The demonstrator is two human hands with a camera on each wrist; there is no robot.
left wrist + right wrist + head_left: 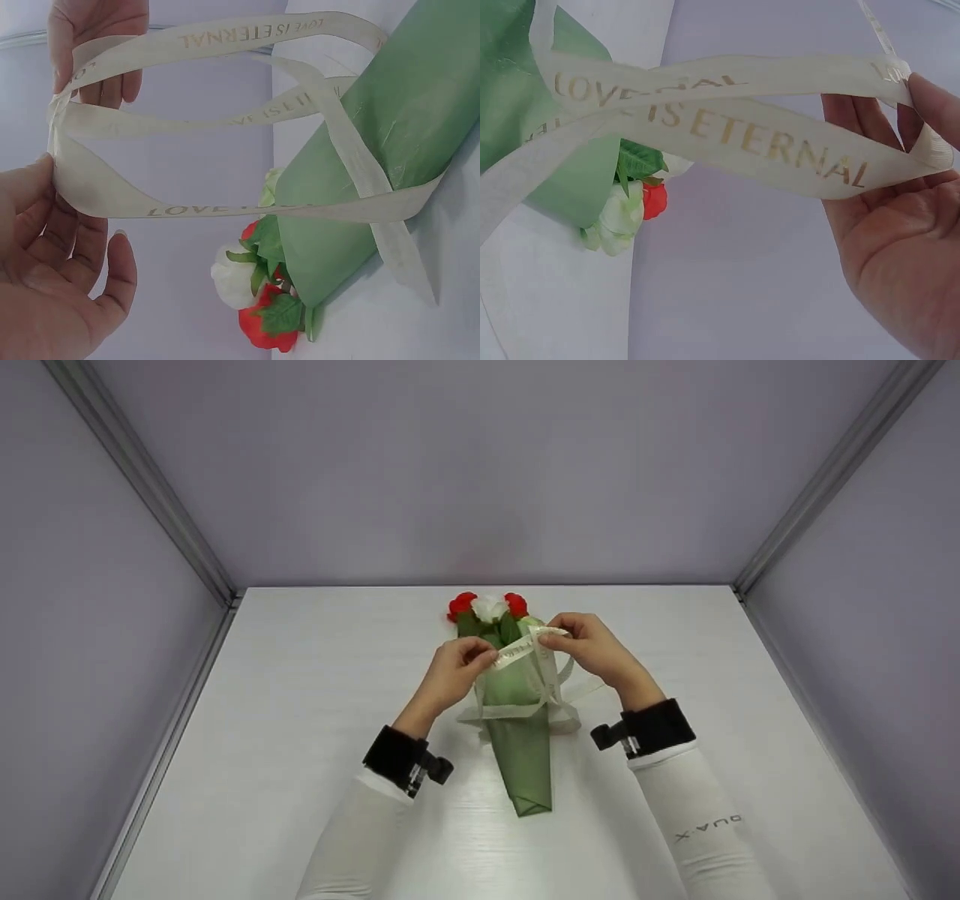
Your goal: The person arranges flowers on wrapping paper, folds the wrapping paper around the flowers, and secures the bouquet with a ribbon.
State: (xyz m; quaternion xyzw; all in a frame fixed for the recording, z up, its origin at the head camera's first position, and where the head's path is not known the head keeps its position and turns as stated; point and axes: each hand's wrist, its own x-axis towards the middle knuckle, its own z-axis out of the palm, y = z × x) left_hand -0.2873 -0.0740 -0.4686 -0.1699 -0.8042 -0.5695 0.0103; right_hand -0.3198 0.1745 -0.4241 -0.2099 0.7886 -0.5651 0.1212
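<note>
A bouquet wrapped in green paper [521,754] lies on the table, its red and white flowers [490,608] pointing to the back. Above it, a cream ribbon [514,652] with gold lettering stretches between the two hands. My left hand [454,669] pinches the ribbon on the left, thumb against fingertips. On the right, my right hand [595,649] pinches a folded part of the same ribbon [780,146] between thumb and fingers. Looped strands run from the hands down around the wrap [360,172] in the left wrist view. Where the strands cross is partly hidden.
The white table [315,690] extends on both sides of the bouquet. Pale walls [480,480] with metal corner posts [157,487] enclose its back and sides. Loose ribbon ends [566,720] spread beside the wrap.
</note>
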